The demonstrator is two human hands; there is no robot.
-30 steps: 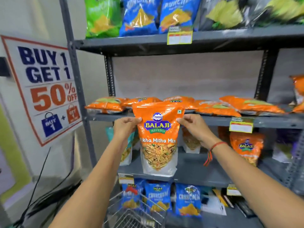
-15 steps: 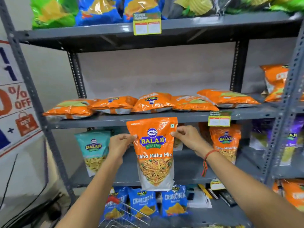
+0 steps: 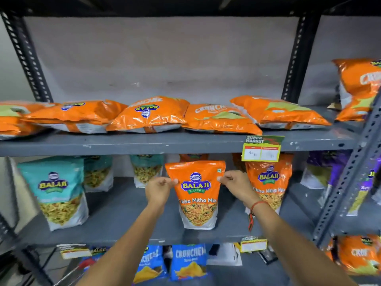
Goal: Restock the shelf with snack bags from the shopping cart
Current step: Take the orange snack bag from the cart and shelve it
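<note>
Both hands, left hand (image 3: pixel 158 189) and right hand (image 3: pixel 237 185), are pinching the orange snack bag (image 3: pixel 196 195) by its top corners, standing it upright on the shelf (image 3: pixel 123 215) so the front is showing.

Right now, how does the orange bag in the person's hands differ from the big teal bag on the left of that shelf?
The held orange bag reads Tikha Mitha Mix; the teal bag has blurred wording. Both hands, left hand and right hand, pinch the orange bag's top corners; the teal bag stands alone, untouched. Both are upright Balaji pouches with clear windows showing the snack.
</note>
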